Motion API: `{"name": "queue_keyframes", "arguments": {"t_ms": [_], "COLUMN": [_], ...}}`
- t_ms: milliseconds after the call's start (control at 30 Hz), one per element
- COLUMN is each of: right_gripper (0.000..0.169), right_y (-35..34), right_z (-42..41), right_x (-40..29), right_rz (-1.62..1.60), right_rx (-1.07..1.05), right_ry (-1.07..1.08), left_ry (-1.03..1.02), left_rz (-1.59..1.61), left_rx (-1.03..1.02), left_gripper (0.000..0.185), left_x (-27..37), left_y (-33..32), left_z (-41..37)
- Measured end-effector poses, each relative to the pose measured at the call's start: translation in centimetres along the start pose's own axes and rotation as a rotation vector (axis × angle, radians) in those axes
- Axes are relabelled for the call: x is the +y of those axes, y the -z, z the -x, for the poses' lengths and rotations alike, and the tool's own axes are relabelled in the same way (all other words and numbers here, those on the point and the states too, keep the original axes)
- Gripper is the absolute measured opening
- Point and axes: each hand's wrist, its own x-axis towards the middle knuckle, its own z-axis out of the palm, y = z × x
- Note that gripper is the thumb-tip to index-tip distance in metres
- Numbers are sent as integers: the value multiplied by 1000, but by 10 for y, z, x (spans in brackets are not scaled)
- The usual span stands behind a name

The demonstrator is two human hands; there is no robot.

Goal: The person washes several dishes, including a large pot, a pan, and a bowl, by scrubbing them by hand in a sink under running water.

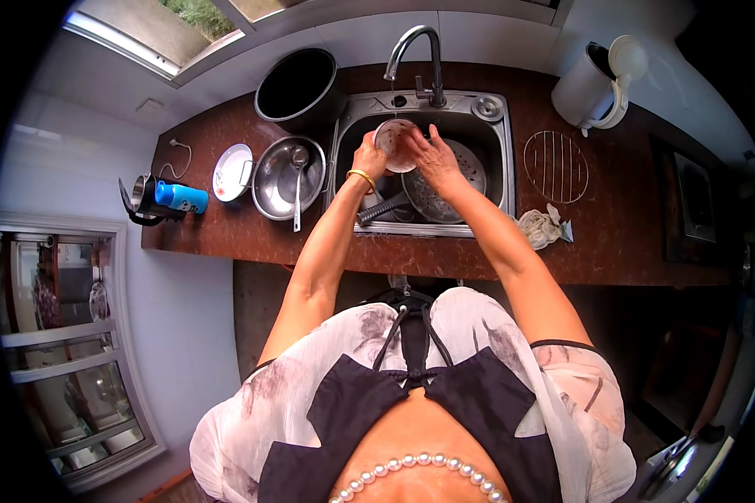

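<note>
A small bowl [395, 141] with dark specks inside is tilted beneath the chrome faucet [437, 69], from which a thin stream of water runs. My left hand [371, 154] grips the bowl's left side. The fingers of my right hand [437, 160] reach into or against its right side, and the palm is open. Under my hands, in the stainless steel sink [509, 170], lies a round perforated metal steamer plate [437, 198]. A grey ribbed handle or tube [384, 207] rests near the sink's front left.
Left of the sink stand a deep dark pot [330, 94], a steel pan [261, 201] with a ladle [297, 188], a white dish [233, 171] and a blue bottle [182, 197]. To the right are a round wire rack [555, 166], a crumpled cloth [539, 227] and a white lidded jug [576, 94].
</note>
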Motion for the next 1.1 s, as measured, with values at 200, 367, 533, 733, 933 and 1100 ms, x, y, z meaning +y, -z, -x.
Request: {"name": "queue_keyframes", "arguments": {"t_ms": [200,367,533,733,933,1100], "right_gripper": [24,21,39,16,35,40], "right_y": [3,14,-10,7,-5,-10], "right_z": [-17,-19,-1,-7,-1,1], "right_x": [-42,-69,-21,-59,-39,-22], "right_rz": [-493,-989,-75,-614,-445,-231], "right_rx": [30,149,12,83,84,59], "right_ry": [-429,-684,-104,-565,-376,-262], "left_ry": [-265,-300,-186,-206,-251,-294], "left_rz": [-200,-157,-156,-235,-278,-259], "left_rx": [149,275,174,238,272,304], "left_gripper": [41,43,44,46,52,49], "left_x": [4,-17,-18,-8,-7,-2], "left_y": [-9,-21,-13,-29,-24,-24], "left_z": [-6,-1,2,1,8,4]}}
